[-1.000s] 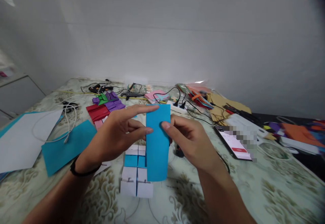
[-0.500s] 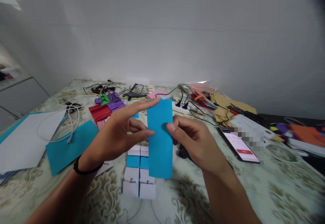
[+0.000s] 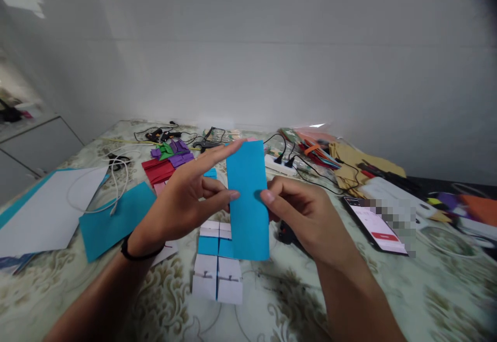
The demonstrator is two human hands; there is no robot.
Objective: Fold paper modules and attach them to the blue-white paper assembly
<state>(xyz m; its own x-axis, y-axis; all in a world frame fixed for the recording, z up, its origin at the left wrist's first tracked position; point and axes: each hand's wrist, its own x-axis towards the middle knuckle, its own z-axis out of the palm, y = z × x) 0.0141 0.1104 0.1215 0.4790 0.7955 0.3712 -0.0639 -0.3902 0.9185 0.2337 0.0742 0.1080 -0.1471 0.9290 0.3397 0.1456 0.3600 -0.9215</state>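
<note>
A blue paper strip (image 3: 249, 218) hangs upright between my hands, above the table. My left hand (image 3: 194, 197) grips its left edge with the thumb in front, while the index finger reaches up to the top edge. On the other side, my right hand (image 3: 303, 210) pinches the right edge, thumb in front and fingers behind. Below and partly hidden by the strip lies a folded white and blue paper piece (image 3: 207, 272) with small dark marks. A larger blue sheet (image 3: 116, 215) rests left of my left wrist, overlapped by a white cable (image 3: 116, 192).
White paper (image 3: 50, 207) lies at far left. Red folded strips (image 3: 157, 171) and purple ones (image 3: 181, 157) sit behind my left hand. A power strip (image 3: 280, 165) with black plugs stands behind, a phone (image 3: 375, 223) at right, and tan paper pieces (image 3: 357, 161) at back right.
The blue strip and both hands have risen slightly, and the strip now tilts a little. The whole view has shifted somewhat, moving the table things right. Both hands keep their hold.
</note>
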